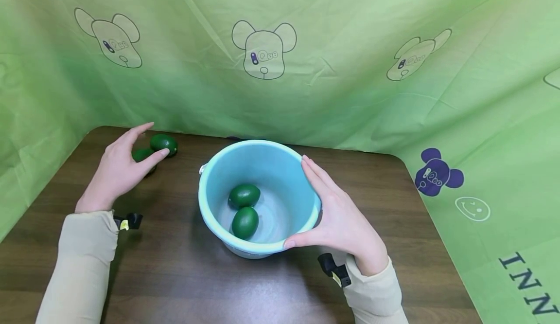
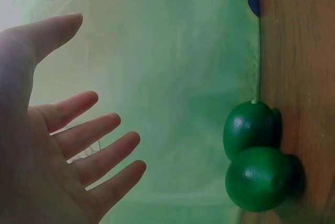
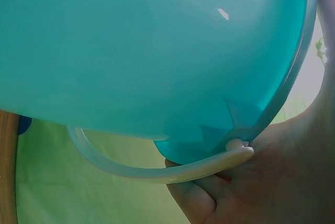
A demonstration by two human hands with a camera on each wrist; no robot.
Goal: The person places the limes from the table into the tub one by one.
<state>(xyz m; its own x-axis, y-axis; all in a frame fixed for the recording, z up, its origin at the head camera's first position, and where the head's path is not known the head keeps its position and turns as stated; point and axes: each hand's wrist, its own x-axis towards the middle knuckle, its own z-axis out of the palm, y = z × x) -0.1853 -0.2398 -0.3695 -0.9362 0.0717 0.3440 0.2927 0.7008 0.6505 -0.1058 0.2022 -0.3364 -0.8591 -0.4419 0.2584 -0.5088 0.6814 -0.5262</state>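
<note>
A light-blue bucket (image 1: 218, 217) stands on the table, with two glossy green limes (image 1: 245, 195) at its bottom. My right hand (image 1: 341, 217) grips its right rim, thumb at the near side and fingers farther along. In the right wrist view the bucket's pale handle (image 3: 152, 175) hangs beside that hand. At the far left, my left hand (image 1: 117, 171) is spread around two more limes (image 1: 164, 144), one partly hidden behind the thumb. The left wrist view shows those limes (image 2: 256, 179) touching each other and apart from the fingers, with nothing in the palm.
The brown wooden table (image 1: 175, 285) has a green cloth (image 1: 192, 90) with cartoon bear heads hanging behind it and at both sides. A dark camera mount (image 1: 128, 221) sits on the left wrist and another (image 1: 334, 270) on the right.
</note>
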